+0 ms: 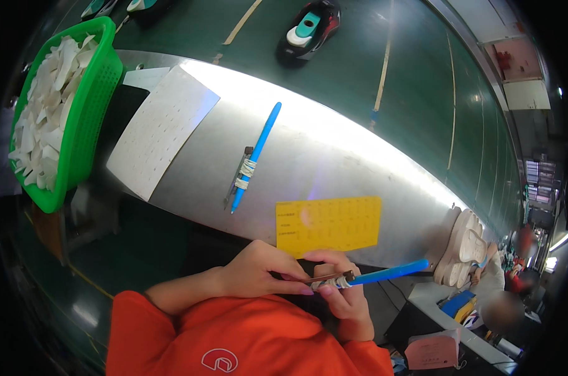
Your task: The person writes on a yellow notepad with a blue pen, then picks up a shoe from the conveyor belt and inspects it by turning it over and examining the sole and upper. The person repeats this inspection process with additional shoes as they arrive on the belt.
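On the near side of the yellow card (346, 220), I have both hands on a blue pen (390, 273), which pale wrapping (337, 283) binds to a thin brown strip (326, 277). The left hand (262, 269) pinches the strip's end between its fingers; the right hand's (346, 301) fingers press around the wrapping. I judge the bundle light and stiff, its barrel slippery, so I'd grip the grooved wrapping. The card lies on a shiny metal table (334, 166). Beyond the card's upper left lies a second bound pen (258, 155); farther left, a pale sheet (165, 128) and a green basket (87, 138) of scraps (52, 113). Pale shoes (462, 247) stand right of the card. Far above it, a green surface (353, 69) bears a teal-and-white piece (304, 30).
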`<state>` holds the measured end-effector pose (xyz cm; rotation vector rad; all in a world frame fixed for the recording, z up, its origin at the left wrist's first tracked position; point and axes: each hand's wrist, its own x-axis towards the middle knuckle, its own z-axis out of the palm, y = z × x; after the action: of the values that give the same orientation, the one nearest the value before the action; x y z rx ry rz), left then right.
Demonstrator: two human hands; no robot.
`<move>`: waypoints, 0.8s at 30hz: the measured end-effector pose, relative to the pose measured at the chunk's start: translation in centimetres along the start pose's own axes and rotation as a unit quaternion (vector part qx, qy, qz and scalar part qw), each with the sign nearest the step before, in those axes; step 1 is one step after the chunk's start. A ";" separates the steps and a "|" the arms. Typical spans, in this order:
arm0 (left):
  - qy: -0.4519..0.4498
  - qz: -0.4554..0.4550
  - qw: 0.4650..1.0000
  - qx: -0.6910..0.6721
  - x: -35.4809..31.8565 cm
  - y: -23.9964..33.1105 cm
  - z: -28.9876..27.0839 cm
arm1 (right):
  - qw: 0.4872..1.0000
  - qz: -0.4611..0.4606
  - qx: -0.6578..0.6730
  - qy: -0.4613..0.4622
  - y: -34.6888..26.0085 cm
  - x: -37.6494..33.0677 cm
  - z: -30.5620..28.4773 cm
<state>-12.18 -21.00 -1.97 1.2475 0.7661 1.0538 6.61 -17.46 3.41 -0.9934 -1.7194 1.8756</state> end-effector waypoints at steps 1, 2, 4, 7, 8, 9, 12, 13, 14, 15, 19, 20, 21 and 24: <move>0.003 0.023 0.999 0.039 0.0 0.2 0.1 | 1.000 0.006 -0.004 -0.004 -0.1 0.0 0.0; 0.007 0.047 0.996 0.078 -0.1 0.5 0.1 | 1.000 0.011 -0.007 -0.009 -0.1 0.1 0.2; 0.019 0.039 0.993 0.109 -0.4 0.7 0.0 | 0.999 0.050 0.000 0.010 -0.3 0.3 0.7; 0.028 -0.033 0.996 0.076 -1.0 0.7 -0.3 | 0.992 0.112 0.021 0.057 -0.6 0.5 1.5; 0.021 -0.044 0.997 0.058 -0.8 0.8 -0.5 | 0.992 0.108 0.022 0.057 -0.5 0.6 1.6; 0.014 -0.054 0.998 0.040 -0.7 0.8 -0.6 | 0.993 0.103 0.022 0.058 -0.4 0.6 1.7; 0.016 -0.021 0.999 0.039 -0.7 -0.2 -0.6 | 0.989 0.113 0.058 0.072 -0.2 0.6 1.9; 0.001 -0.038 0.999 0.019 -0.7 -0.2 -0.8 | 0.985 0.136 0.082 0.073 -0.3 0.7 1.9; -0.015 -0.056 0.998 0.000 -0.6 -0.2 -0.9 | 0.979 0.159 0.105 0.074 -0.5 0.7 1.8; -0.030 -0.073 0.997 -0.020 -0.5 -0.2 -1.1 | 0.972 0.182 0.129 0.075 -0.6 0.7 1.7; -0.094 -0.087 0.992 -0.019 0.2 0.1 -1.7 | 0.982 0.110 0.153 0.022 0.4 0.5 0.7; -0.085 -0.068 0.994 0.007 0.3 -0.1 -1.5 | 0.985 0.116 0.122 0.027 0.5 0.4 0.4; -0.075 -0.049 0.995 0.033 0.2 -0.2 -1.4 | 0.988 0.122 0.090 0.031 0.7 0.2 0.2; 0.152 0.051 0.922 0.352 -0.6 -0.2 -1.5 | 0.975 0.058 0.063 0.205 2.2 1.0 0.0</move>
<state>-13.66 -21.01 -2.52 1.7616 1.4149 1.1108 6.28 -17.12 1.09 -1.3430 -1.3124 1.6741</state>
